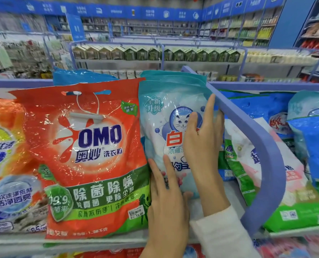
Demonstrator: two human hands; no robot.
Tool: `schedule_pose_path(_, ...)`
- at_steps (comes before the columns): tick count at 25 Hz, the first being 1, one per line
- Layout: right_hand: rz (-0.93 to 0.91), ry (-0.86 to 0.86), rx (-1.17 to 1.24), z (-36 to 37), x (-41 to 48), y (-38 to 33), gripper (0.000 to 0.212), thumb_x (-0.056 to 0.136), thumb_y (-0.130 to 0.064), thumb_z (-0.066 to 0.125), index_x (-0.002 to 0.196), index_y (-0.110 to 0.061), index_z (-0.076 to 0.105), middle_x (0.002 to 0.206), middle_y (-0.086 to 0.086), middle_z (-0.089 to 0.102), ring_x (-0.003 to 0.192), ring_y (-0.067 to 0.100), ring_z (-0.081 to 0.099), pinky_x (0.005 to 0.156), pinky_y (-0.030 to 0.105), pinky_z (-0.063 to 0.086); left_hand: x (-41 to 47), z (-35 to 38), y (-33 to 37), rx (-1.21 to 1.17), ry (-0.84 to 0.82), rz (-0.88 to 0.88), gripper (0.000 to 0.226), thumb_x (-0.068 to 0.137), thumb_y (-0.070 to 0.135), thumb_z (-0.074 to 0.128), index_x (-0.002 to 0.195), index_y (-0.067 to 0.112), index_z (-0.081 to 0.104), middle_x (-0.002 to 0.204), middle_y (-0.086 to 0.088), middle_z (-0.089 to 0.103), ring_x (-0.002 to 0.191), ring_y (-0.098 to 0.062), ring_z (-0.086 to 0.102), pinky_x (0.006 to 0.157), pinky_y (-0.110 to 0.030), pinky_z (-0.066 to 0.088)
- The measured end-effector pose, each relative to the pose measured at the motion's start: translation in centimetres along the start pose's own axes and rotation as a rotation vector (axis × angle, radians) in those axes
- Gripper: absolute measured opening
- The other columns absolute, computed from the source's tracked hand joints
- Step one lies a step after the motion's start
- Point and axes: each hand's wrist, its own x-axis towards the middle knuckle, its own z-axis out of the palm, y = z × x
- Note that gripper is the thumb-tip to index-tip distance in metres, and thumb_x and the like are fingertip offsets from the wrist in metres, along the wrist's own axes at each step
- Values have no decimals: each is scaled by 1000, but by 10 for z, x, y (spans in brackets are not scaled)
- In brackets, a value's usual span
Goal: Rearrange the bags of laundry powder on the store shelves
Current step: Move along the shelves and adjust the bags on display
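Observation:
A pale blue bag of laundry powder with a cat logo (166,108) stands upright on the top shelf, between a red OMO bag (91,146) and the purple shelf divider (251,131). My left hand (166,202) lies flat on the blue bag's lower front, fingers straight, thumb under its bottom corner. My right hand (203,142) presses flat against the bag's right side, fingers reaching up along its edge next to the divider.
An orange and yellow powder bag (4,155) sits at far left. Right of the divider lie a green and white bag (263,183) and several blue bags (313,149). Behind the shelf rail (17,83) run further aisles of goods.

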Motion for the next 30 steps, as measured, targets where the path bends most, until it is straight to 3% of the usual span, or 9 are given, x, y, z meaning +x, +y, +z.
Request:
schedule_pose_path(2,12,-42,-148,7,15,6,56,108,-41,30,160,-41,10,170,0,12,156,18,4,123,52,12,1,5,-2,55,3,3,128,49,37,99,154,7,32,153,-29,39,109,-39,69,53,-37,61)
schedule_pose_path(7,3,-150,-408,17,42,10,54,108,-36,29,160,-40,17,170,-2,10,154,20,6,115,52,12,3,7,-5,74,12,3,131,47,43,98,153,5,30,152,-28,41,107,-37,71,52,-38,62)
schedule_pose_path(12,-10,-147,-248,-14,-18,16,64,105,-36,43,161,-34,13,171,-6,2,156,13,2,124,42,5,1,13,-15,42,71,38,141,53,29,98,160,8,10,156,-26,35,105,-33,72,52,-34,61)
schedule_pose_path(15,197,-259,-66,-29,-87,46,85,97,-18,62,161,-27,8,168,-1,17,152,18,18,124,37,19,1,15,-28,22,111,147,115,71,21,80,159,5,8,152,-29,40,100,-34,73,46,-30,56)
schedule_pose_path(18,346,-278,110,-28,-103,70,95,89,-1,70,160,-32,15,150,-8,40,136,8,42,103,14,36,0,15,-31,46,99,107,118,61,23,94,153,-4,24,147,-28,48,98,-35,73,43,-30,53)
schedule_pose_path(21,396,-199,206,-21,-100,76,91,87,5,69,155,-41,28,141,-17,50,126,2,51,80,-5,37,0,20,-26,89,64,51,117,55,21,97,147,-10,32,146,-29,49,95,-34,74,45,-32,55)
schedule_pose_path(23,381,-189,230,-18,-99,78,91,89,3,69,155,-42,27,145,-19,47,131,0,48,90,-2,36,2,23,-22,99,102,50,114,61,19,95,148,-10,28,149,-30,45,99,-36,73,51,-35,60)
schedule_pose_path(25,333,-212,190,-20,-101,82,89,93,-6,68,158,-42,18,154,-19,37,139,-1,39,107,15,35,0,23,-21,78,124,64,111,67,17,91,151,-7,22,150,-30,42,104,-39,71,60,-39,62)
schedule_pose_path(30,198,-296,8,-31,-104,84,89,98,-25,62,161,-34,0,167,-11,16,151,10,24,116,29,32,-7,22,-23,26,103,41,110,70,13,90,153,4,18,144,-29,50,110,-40,68,67,-39,61)
